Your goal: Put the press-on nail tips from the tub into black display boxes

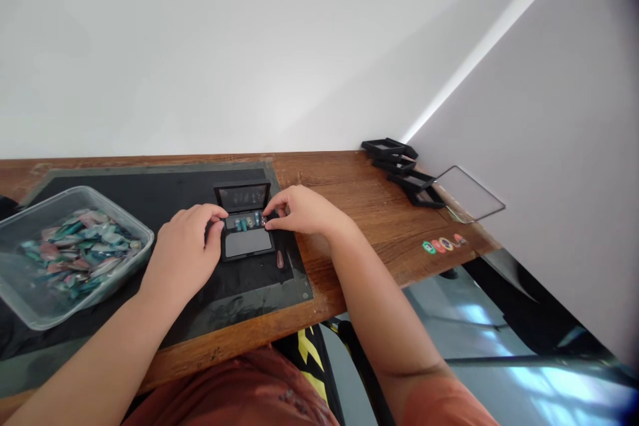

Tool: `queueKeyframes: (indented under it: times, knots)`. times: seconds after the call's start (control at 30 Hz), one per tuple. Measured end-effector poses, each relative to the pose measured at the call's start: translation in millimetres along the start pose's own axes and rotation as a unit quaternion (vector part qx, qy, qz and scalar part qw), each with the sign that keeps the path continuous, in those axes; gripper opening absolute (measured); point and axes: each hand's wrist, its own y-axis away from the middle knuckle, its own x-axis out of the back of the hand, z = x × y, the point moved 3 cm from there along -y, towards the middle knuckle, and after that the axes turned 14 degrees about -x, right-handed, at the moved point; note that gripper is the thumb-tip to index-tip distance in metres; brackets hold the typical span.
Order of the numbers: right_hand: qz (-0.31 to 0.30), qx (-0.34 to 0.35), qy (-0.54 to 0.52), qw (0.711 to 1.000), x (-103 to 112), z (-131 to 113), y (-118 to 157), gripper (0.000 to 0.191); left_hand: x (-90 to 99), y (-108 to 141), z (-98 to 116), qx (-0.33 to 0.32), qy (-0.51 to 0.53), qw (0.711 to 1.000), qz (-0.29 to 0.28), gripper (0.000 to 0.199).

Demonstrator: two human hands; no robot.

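A small black hinged case (pixel 248 244) stands open on the dark mat, its raised lid (pixel 243 197) showing a dark, reflective inner face. A row of press-on nails (pixel 243 223), blue, teal and pale, lies across the case behind a grey panel. My left hand (pixel 187 246) has thumb and fingertips closed on the case's left edge. At the right end of the row, my right hand (pixel 299 212) pinches a small shiny press-on nail (pixel 263 220), partly hidden by the fingertips. One loose pink nail (pixel 280 259) rests on the mat, just right of the case.
To the left, a clear plastic tub (pixel 144 239) holds many bagged teal and pink pieces. Several black frames (pixel 399 163) are piled at the back right, beside a thin rectangular outline (pixel 472 193). Round coloured stickers (pixel 446 244) lie near the table's right edge.
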Motion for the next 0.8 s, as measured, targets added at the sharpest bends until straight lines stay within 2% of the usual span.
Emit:
queueKeyframes:
  times: [0.2,0.43,0.63,0.8]
  knots:
    - [0.001,0.012,0.005,1.0,-3.3,-2.7,-0.4,0.026,-8.2,0.5,0.8,0.006,0.027,0.998,-0.052,0.022]
    - [-0.007,0.018,0.008,1.0,-5.4,-6.4,0.4,0.027,-9.4,1.1,0.2,0.017,0.025,0.998,-0.062,0.025]
    - [0.002,0.017,0.006,1.0,-4.3,-6.0,2.0,0.027,-6.5,1.1,1.5,0.039,0.085,0.995,-0.022,0.023]
    - [0.008,0.039,-0.013,0.999,-1.7,-6.1,5.0,0.038,-5.0,3.2,4.9,0.043,0.181,0.982,0.031,0.02]
